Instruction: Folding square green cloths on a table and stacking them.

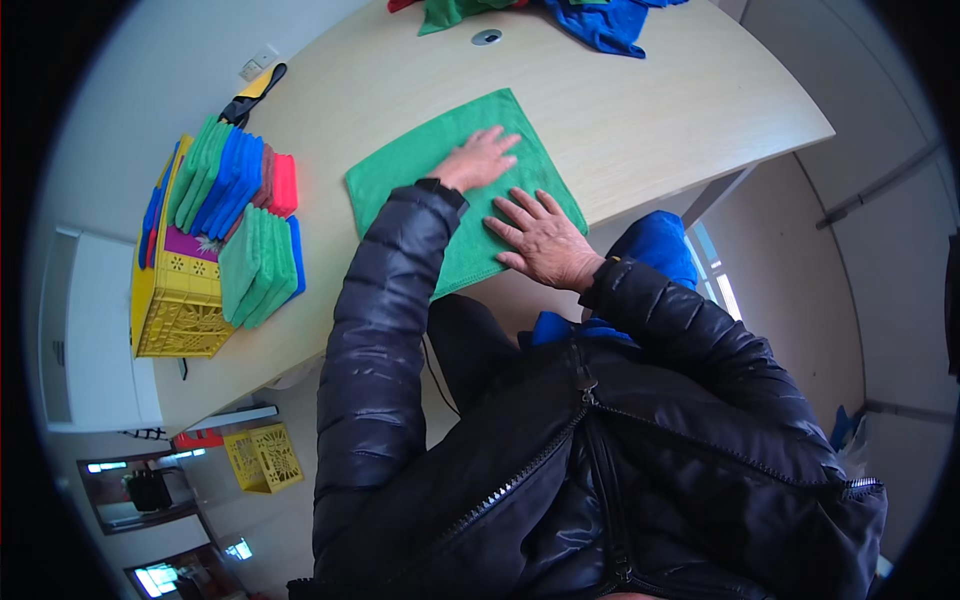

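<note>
Black padded jacket (710, 460) fills the near side, its sleeves reaching toward a green cloth (472, 215) spread flat at the near edge of the pale table (690, 110). Both hands lie palm down over it: the right hand (548, 243), fingers fanned and grasping nothing, rests near the right corner; the left hand (478, 160), farther off and blurred, has its fingers stretched out, apparently unclenched. Whether the cloth overhangs the table, I cannot tell; if it does, a pull toward the body could drag it off. Uneven pressure from the two palms might ruck or skew it. To the left, folded cloths (230, 185) stand upright in or against a yellow crate (185, 315); a knock from the left elbow could topple the nearest ones.
</note>
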Action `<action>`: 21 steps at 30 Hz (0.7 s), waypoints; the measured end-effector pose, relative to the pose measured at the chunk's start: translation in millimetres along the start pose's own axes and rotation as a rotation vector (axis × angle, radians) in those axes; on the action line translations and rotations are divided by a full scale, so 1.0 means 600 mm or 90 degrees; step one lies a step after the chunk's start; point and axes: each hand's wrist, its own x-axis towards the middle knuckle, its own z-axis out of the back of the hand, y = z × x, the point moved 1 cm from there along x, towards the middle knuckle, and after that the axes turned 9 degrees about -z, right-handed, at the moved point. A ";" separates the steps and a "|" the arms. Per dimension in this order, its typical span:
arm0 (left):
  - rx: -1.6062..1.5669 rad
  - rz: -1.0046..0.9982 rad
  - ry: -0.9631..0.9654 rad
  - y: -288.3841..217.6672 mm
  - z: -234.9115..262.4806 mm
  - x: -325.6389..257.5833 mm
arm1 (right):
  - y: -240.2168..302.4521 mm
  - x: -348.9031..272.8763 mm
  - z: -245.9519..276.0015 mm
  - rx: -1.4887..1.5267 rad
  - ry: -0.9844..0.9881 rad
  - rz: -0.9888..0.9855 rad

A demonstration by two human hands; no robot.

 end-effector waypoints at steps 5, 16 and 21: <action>-0.008 0.144 -0.070 0.038 0.012 0.055 | 0.002 -0.010 0.003 0.005 0.006 0.004; 0.043 0.241 -0.031 -0.006 0.011 0.043 | -0.019 -0.014 -0.002 0.038 0.004 -0.021; -0.007 0.098 -0.007 0.029 -0.012 0.024 | -0.012 -0.005 0.001 0.039 -0.009 -0.004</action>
